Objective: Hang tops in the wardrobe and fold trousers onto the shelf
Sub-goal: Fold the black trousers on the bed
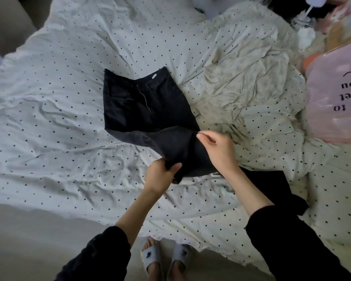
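Left hand: the left hand (162,173) reaches in from the lower edge, forearm bare below a pushed-up black sleeve (101,252); thumb on top and fingers beneath, it grips the near fold of the trousers (146,110) and lifts that edge a little off the bed.
Right hand: the right hand (217,147) comes in from the lower right, wrist bent, thumb and forefinger pinching the cloth at the right-hand edge of the fold; the other fingers are loosely curled above it.
Trousers: dark, nearly black, lying in the middle of the bed with the waistband (150,78) at the far side and a small pale tag on it; the legs are doubled back toward the person, so the near part is a raised fold between the two hands.
Second garment: another dark piece of clothing (276,185) lies on the bed just beside the right forearm, partly hidden by it; what kind it is I cannot tell.
Bed: covered by a rumpled white sheet with small black dots (59,122); a crumpled pale quilt (241,63) is heaped on the right half.
Bag: a pink translucent plastic bag with black lettering (336,94) sits at the right edge.
Floor: pale, at the lower left; two feet in white slippers (164,258) stand against the bed's near edge.
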